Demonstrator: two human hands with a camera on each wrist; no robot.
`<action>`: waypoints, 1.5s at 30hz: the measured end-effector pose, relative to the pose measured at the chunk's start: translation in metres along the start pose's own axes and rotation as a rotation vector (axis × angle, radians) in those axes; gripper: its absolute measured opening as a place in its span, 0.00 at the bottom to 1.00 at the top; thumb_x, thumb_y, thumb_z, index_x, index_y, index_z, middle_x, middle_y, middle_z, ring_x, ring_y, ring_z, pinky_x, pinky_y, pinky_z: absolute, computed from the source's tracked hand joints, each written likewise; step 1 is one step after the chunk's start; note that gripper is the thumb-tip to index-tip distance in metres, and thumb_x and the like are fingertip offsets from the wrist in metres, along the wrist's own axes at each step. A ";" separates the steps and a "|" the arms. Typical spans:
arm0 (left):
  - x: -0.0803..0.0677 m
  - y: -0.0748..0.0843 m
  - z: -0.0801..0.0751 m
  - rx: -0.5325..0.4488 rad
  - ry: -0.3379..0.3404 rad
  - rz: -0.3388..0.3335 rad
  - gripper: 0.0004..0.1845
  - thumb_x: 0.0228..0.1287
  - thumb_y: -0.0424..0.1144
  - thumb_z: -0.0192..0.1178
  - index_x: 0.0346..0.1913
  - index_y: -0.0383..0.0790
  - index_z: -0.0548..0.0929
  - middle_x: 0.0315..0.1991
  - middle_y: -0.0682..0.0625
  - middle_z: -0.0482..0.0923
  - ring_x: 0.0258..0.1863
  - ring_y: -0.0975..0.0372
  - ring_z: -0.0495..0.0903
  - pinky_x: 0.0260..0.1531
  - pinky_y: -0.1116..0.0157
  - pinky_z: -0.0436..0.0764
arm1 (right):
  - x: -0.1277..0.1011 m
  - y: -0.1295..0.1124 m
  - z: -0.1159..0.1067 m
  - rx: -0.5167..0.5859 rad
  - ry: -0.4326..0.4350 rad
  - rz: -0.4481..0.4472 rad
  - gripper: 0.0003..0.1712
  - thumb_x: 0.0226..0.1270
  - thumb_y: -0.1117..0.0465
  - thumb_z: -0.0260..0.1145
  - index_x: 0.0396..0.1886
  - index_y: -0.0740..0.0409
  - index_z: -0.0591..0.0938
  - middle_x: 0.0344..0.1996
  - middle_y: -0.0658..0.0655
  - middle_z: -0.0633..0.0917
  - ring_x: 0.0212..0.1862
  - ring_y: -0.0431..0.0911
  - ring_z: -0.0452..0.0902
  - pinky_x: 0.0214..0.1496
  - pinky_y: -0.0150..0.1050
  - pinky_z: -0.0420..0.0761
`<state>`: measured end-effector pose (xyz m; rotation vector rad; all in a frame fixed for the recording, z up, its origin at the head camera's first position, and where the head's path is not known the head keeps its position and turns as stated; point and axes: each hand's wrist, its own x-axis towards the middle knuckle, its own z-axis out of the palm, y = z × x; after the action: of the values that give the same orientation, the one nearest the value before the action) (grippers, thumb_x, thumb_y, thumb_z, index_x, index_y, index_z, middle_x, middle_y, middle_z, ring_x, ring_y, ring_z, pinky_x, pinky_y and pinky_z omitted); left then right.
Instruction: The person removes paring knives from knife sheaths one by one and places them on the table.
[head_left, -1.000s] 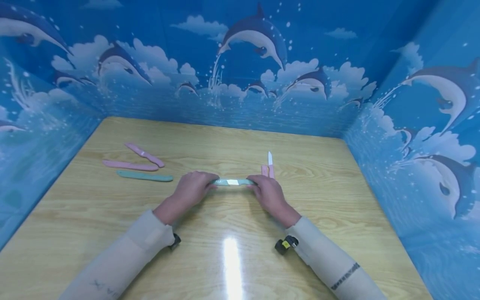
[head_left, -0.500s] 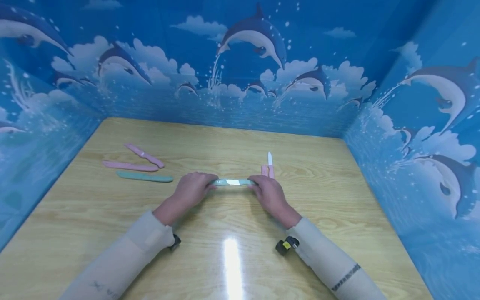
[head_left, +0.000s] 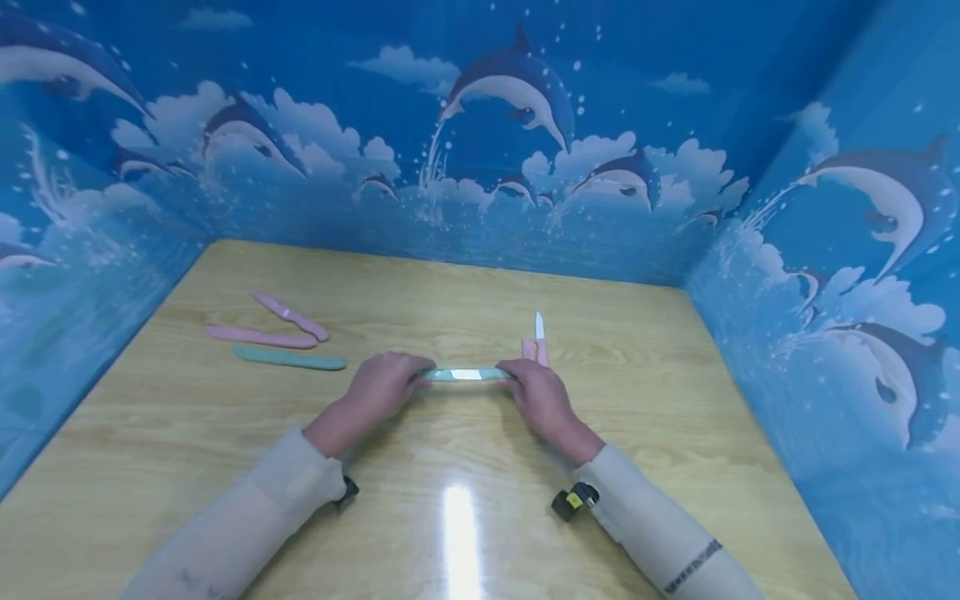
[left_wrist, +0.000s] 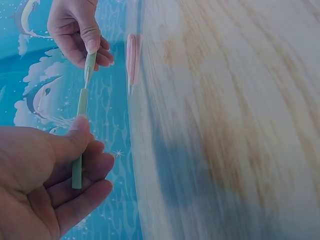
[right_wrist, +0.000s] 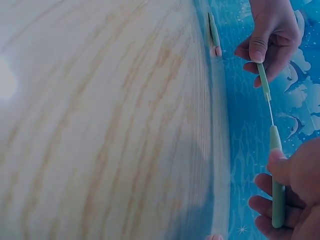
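Note:
My left hand (head_left: 384,387) pinches a green blade sheath (left_wrist: 82,102) between thumb and fingers. Opposite it, my right hand (head_left: 542,398) grips the green handle of a small paring knife (right_wrist: 278,200). Between the two green parts a short stretch of bright blade (head_left: 467,375) shows, its tip hidden inside the sheath. Knife and sheath are held in line, level above the wooden table (head_left: 465,442). Just beyond my right hand lie a pink-handled knife (head_left: 540,333) with a bare blade and a pink sheath (head_left: 528,349), both partly covered by the hand.
On the left of the table lie two pink knives (head_left: 291,316) (head_left: 262,337), set at an angle, and a green one (head_left: 289,358) in front of them. Blue dolphin-print walls (head_left: 465,217) close off the table's back and sides.
The bare stretch of blade between sheath and handle looks slightly longer. Both hands keep their grip almost in place, while the head view has tilted up a little.

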<state>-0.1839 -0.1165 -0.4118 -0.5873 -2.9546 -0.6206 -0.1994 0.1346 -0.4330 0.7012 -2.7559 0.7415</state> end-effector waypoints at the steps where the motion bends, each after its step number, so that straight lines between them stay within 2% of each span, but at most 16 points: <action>1: 0.000 0.000 0.000 -0.004 -0.001 -0.005 0.17 0.60 0.41 0.68 0.51 0.40 0.85 0.46 0.45 0.85 0.44 0.53 0.85 0.47 0.54 0.83 | 0.000 0.000 0.000 0.000 0.001 -0.001 0.13 0.62 0.64 0.70 0.47 0.60 0.84 0.44 0.57 0.87 0.48 0.51 0.83 0.52 0.46 0.82; 7: -0.001 0.000 0.000 -0.021 -0.006 -0.040 0.18 0.60 0.41 0.68 0.51 0.39 0.84 0.42 0.45 0.86 0.34 0.57 0.84 0.40 0.57 0.84 | 0.000 0.000 0.000 -0.004 0.004 -0.007 0.13 0.62 0.64 0.70 0.47 0.60 0.84 0.43 0.58 0.87 0.47 0.51 0.83 0.51 0.46 0.82; 15: -0.002 -0.001 -0.002 -0.030 0.009 -0.029 0.17 0.60 0.41 0.68 0.51 0.39 0.84 0.45 0.44 0.86 0.42 0.53 0.85 0.45 0.55 0.84 | 0.002 0.000 -0.002 -0.010 -0.004 -0.003 0.13 0.64 0.64 0.68 0.48 0.58 0.85 0.45 0.55 0.87 0.49 0.48 0.83 0.53 0.44 0.82; 23: -0.003 -0.002 0.000 -0.034 0.000 -0.036 0.18 0.60 0.41 0.68 0.52 0.38 0.84 0.41 0.45 0.86 0.37 0.55 0.84 0.40 0.57 0.84 | 0.000 0.000 -0.002 -0.010 0.005 0.000 0.12 0.63 0.65 0.68 0.47 0.58 0.85 0.44 0.55 0.87 0.49 0.49 0.83 0.51 0.46 0.82; 34: -0.003 0.001 -0.001 -0.006 0.023 -0.003 0.17 0.60 0.40 0.69 0.50 0.38 0.84 0.41 0.44 0.86 0.38 0.53 0.85 0.41 0.56 0.84 | -0.001 0.003 -0.002 -0.008 0.024 -0.008 0.12 0.62 0.66 0.69 0.46 0.58 0.85 0.44 0.55 0.87 0.49 0.50 0.83 0.51 0.47 0.82; 45: -0.004 -0.001 -0.002 0.000 0.027 0.001 0.17 0.60 0.40 0.68 0.50 0.37 0.84 0.37 0.44 0.86 0.34 0.55 0.85 0.38 0.57 0.84 | -0.003 0.004 -0.003 -0.002 0.024 0.016 0.12 0.62 0.65 0.69 0.47 0.58 0.85 0.44 0.56 0.87 0.48 0.51 0.83 0.50 0.49 0.82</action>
<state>-0.1800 -0.1193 -0.4112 -0.5760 -2.9295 -0.6230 -0.1987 0.1409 -0.4328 0.6668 -2.7434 0.7447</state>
